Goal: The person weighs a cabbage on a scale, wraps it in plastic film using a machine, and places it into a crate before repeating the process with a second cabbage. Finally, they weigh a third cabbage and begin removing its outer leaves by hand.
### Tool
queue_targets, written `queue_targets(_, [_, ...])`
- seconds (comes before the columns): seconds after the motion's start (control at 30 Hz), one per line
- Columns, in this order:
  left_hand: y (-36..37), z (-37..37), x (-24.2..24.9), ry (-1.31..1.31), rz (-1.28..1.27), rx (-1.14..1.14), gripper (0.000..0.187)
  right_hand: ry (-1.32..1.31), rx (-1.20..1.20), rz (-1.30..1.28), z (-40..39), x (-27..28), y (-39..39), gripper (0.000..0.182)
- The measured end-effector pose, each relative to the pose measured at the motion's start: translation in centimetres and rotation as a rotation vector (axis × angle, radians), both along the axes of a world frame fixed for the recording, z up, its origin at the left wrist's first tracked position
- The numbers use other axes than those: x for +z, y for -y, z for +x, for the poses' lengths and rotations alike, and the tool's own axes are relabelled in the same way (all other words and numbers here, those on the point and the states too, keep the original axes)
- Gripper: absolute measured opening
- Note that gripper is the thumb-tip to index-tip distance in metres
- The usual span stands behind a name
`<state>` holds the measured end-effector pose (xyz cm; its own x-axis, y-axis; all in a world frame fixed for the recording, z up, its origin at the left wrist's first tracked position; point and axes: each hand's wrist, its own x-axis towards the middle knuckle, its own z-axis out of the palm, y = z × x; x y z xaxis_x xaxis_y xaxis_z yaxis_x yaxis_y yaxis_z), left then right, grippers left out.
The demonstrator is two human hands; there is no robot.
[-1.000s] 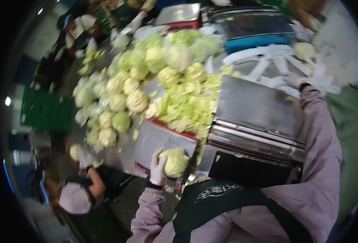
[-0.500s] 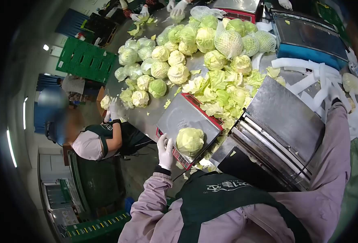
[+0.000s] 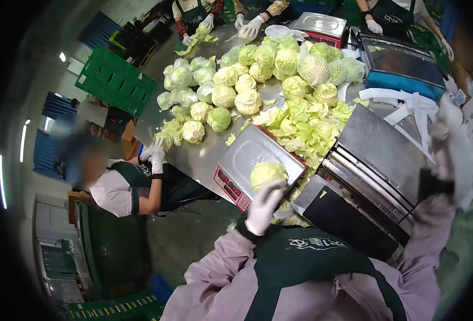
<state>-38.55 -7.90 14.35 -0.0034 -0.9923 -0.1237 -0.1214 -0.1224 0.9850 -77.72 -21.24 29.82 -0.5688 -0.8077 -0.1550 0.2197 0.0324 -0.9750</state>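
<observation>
A trimmed cabbage [image 3: 267, 174] rests on the steel pan of a red-trimmed weighing scale [image 3: 242, 155]. My left hand [image 3: 266, 208], in a white glove, is closed against the near side of this cabbage; some fingertips are hidden. Over at the right, my gloved right hand [image 3: 441, 140] is smeared by motion. It appears closed on a limp white foam sleeve [image 3: 451, 115], whose outline is blurred. Between my arms stands a wrapping machine with a steel top [image 3: 378, 144] and white rollers.
Cabbages [image 3: 247, 101], several in netting or film, cover the table's far part. Loose leaves [image 3: 300, 125] lie behind the scale. White foam strips [image 3: 407, 107] lie beside a blue-sided machine [image 3: 402, 64]. A co-worker [image 3: 135, 184] stands at left; others work across the table.
My left hand has gone from the scale's edge to the cabbage. My right hand has lifted from the foam strips, with white material at it. The view has shifted slightly.
</observation>
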Motion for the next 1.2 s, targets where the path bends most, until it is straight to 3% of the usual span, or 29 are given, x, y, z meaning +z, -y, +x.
queue_targets(0.07, [0.3, -2.6, 0.5, -0.187, 0.034, -0.221, 0.04, 0.222, 0.352, -0.021, 3.2, -6.4, -3.5, 0.024])
queue_targets(0.13, [0.1, -4.6, 0.6, -0.385, -0.008, -0.322, 0.05, -0.115, 0.45, 0.376, 10.9, -7.7, -8.1, 0.022])
queue_targets(0.17, [-0.1, -4.8, 0.8, -0.329, -0.065, -0.352, 0.054, 0.326, 0.785, 0.113, 11.9, -10.1, -10.1, 0.026])
queue_targets(0.23, [-0.4, -4.6, 0.0, -0.297, -0.137, -0.393, 0.054, 0.427, 0.84, 0.009, 15.7, -13.9, -13.5, 0.027])
queue_targets(0.27, [-0.4, -4.0, -0.9, -0.183, -0.232, -0.418, 0.047, 0.332, 0.837, 0.176, 16.6, -14.2, -14.3, 0.02])
queue_targets(0.33, [-1.4, -3.3, -1.8, -0.368, -0.056, -0.335, 0.029, 0.046, 0.736, 0.091, 18.2, -15.2, -15.3, 0.012])
queue_targets(0.37, [-1.6, -2.8, -2.1, -0.381, -0.057, -0.33, 0.029, 0.034, 0.739, 0.098, 18.6, -15.0, -15.4, 0.012])
queue_targets(0.43, [-2.3, -1.4, -2.4, -0.304, -0.158, -0.379, 0.014, -0.48, 0.762, -0.147, 19.5, -14.5, -15.5, 0.009])
queue_targets(0.47, [-2.7, -1.3, -2.8, -0.346, -0.144, -0.358, 0.01, -0.467, 0.751, -0.14, 19.7, -14.4, -15.7, 0.005])
queue_targets(0.53, [-3.1, -0.3, -3.0, -0.353, -0.017, -0.471, 0.009, -0.192, 0.6, -0.215, 20.9, -13.8, -15.4, 0.004])
queue_targets(0.6, [-3.8, 0.1, -3.7, -0.353, -0.004, -0.475, 0.009, 0.204, 0.571, -0.085, 20.2, -13.3, -15.4, 0.013])
queue_targets(0.67, [-4.0, 0.3, -3.5, -0.523, -0.009, -0.449, 0.01, 0.28, 0.633, -0.034, 18.1, -15.9, -15.4, 0.02])
queue_targets(0.7, [-4.0, 0.4, -3.7, -0.679, 0.097, -0.425, 0.01, 0.555, 0.617, 0.067, 20.5, -13.9, -15.5, 0.024])
queue_targets(0.73, [-3.4, 1.1, -3.8, -0.653, 0.116, -0.43, 0.009, 0.827, 0.586, 0.166, 22.8, -11.8, -15.6, 0.028])
queue_targets(0.77, [-3.2, 1.4, -3.6, -0.861, 0.208, -0.384, 0.007, 0.717, 0.842, 0.195, 21.2, -14.2, -16.0, 0.034])
queue_targets(0.8, [-3.0, 1.6, -3.3, -1.064, 0.303, -0.333, 0.006, 0.64, 0.92, 0.283, 21.0, -14.7, -16.5, 0.039])
queue_targets(0.87, [-2.4, 2.0, -3.3, -1.218, 0.401, -0.237, 0.008, 0.886, 0.813, 0.433, 21.4, -15.1, -17.7, 0.048])
queue_targets(0.9, [-2.4, 2.1, -2.9, -1.294, 0.438, -0.208, 0.009, 1.048, 1.156, 0.271, 20.1, -16.8, -17.5, 0.056])
queue_targets(0.93, [-2.4, 2.4, -2.5, -1.366, 0.47, -0.173, 0.01, 1.051, 1.162, 0.272, 19.0, -18.0, -17.5, 0.056])
queue_targets(1.0, [-2.5, 2.2, -2.6, -1.426, 0.554, -0.185, 0.013, 0.537, 1.248, 0.22, 19.2, -17.8, -16.6, 0.057])
queue_targets(1.07, [-2.8, 2.6, -4.7, -1.59, 0.719, -0.416, 0.018, 0.429, 1.335, 0.105, 18.5, -18.5, -14.4, 0.067])
queue_targets(1.13, [-3.3, 3.5, -4.9, -1.471, 0.792, -0.734, 0.026, 0.684, 0.839, 0.11, 17.9, -19.0, -13.3, 0.054])
queue_targets(1.17, [-4.1, 3.2, -4.7, -1.121, 0.774, -0.633, 0.029, 0.633, 0.997, 0.031, 17.5, -19.0, -12.8, 0.05])
queue_targets(1.2, [-4.1, 3.6, -5.1, -1.12, 0.77, -0.63, 0.029, 0.67, 1.249, -0.039, 20.2, -14.8, -12.4, 0.051])
